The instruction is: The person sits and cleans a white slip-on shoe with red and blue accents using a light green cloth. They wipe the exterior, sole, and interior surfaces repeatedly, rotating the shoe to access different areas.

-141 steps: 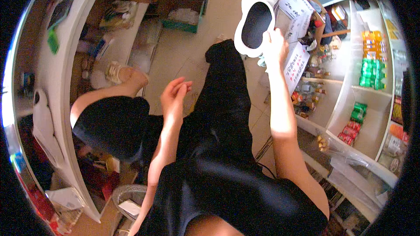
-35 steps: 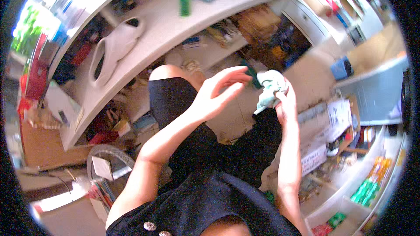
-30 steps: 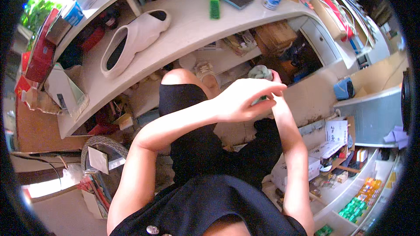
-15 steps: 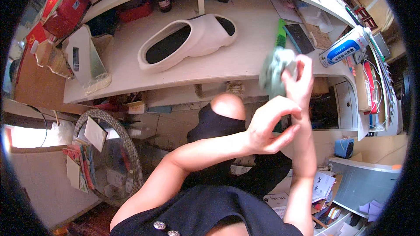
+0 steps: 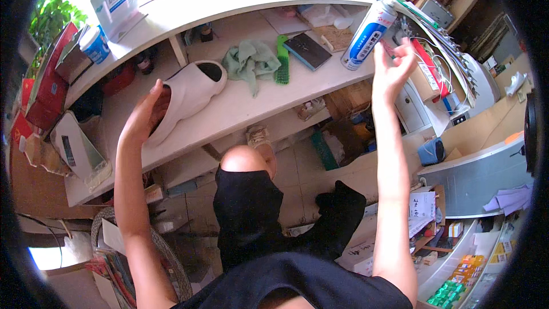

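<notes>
While the left hand has its fingers in the opening of the white shoe — gripping or not, can't tell — the right hand is ungripped, fingers parted, just beside a blue-and-white can, contact unclear. Shoe lies on the desk, well apart from right hand. Between: crumpled pale-green cloth near shoe, then green brush, dark flat device.

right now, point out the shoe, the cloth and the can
shoe [image 5: 190, 89], head view, on its pale upper
cloth [image 5: 250, 60], head view, on its crumpled middle
can [image 5: 369, 36], head view, on its blue-and-white side
</notes>
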A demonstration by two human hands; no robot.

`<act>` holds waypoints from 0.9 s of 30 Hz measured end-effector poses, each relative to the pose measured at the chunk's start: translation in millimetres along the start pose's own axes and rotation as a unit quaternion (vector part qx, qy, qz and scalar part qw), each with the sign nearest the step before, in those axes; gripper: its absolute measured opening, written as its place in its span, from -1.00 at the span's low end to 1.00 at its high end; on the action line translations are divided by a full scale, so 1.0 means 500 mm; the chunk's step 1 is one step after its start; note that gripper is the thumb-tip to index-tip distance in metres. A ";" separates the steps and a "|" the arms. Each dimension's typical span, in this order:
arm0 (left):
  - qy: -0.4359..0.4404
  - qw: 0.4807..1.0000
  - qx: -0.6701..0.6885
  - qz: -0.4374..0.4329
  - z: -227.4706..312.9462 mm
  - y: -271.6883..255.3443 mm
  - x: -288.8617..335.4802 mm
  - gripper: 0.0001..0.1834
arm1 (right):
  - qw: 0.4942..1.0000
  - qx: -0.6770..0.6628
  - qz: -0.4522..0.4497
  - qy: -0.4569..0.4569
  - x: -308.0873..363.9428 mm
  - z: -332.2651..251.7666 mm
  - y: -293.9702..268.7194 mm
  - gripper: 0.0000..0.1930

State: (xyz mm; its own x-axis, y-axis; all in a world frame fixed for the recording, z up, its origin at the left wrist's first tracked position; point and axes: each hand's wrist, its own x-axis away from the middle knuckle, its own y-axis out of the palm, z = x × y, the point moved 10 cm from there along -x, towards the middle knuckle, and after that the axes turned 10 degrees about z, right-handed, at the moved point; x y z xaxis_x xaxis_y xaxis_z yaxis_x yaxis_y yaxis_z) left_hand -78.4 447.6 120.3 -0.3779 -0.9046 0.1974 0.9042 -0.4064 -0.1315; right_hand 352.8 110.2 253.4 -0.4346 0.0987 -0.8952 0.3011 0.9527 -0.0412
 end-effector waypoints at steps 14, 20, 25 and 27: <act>-0.093 0.981 0.125 -0.116 -0.023 0.096 -0.010 -0.59 | 0.948 -0.290 -0.059 -0.117 -0.107 0.054 0.091 -0.10; 0.064 0.898 0.409 -0.150 0.139 0.067 0.180 -0.35 | 0.967 -0.226 -0.114 0.043 -0.197 0.075 -0.368 -0.29; 0.080 0.738 0.593 -0.313 0.278 0.241 0.302 -0.22 | 0.989 -0.086 -0.107 -0.055 0.092 -0.002 -0.497 -0.30; 0.032 0.678 0.631 -0.374 0.287 0.342 0.338 -0.29 | 0.988 -0.128 -0.069 0.051 0.086 -0.063 -0.529 -0.21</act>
State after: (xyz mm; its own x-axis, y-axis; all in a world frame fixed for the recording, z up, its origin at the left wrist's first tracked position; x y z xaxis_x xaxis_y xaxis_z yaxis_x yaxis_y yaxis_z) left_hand 41.2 243.9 270.7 -0.7964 -0.5257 -0.2989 -0.1120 -0.3575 0.9272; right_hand 227.6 -128.3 239.8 -0.5438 -0.0205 -0.8390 0.0139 0.9993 -0.0334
